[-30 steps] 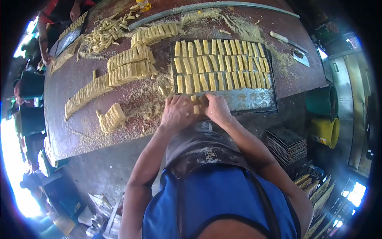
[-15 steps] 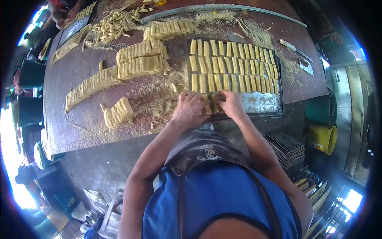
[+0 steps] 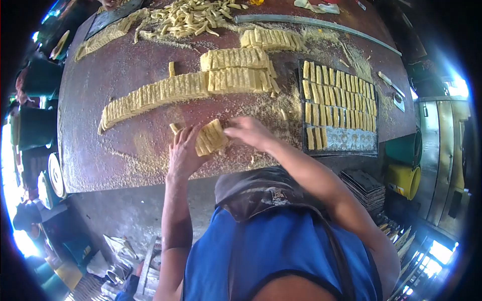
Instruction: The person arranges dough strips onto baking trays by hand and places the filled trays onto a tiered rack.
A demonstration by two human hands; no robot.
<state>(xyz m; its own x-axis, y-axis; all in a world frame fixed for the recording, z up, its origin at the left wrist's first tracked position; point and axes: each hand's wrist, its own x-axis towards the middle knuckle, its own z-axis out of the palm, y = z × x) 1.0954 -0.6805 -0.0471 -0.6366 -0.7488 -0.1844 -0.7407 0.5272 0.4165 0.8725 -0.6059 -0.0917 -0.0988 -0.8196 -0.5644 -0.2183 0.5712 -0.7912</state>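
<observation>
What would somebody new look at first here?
Probably the tray on the right of the table, with neat rows of dough strips. Next, the long curved row on the left and the messy heap beyond it. Then the left hand on a small bunch of strips, the right hand beside it.

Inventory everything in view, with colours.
Table: one, red, centre.
Tray: one, grey, table's right.
Strips: many, yellow, tray and table.
Scraps: many, yellow, far side.
Bar: one, grey, far side.
Knife: one, white-handled, tray's right.
Scraper: one, silvery, beside knife.
Buckets: several, green, yellow, table's sides.
Stack: one, dark, lower right.
Apron: one, dark, worn.
Top: one, blue, worn.
Left hand: one, bare, on strips.
Right hand: one, bare, beside strips.
</observation>
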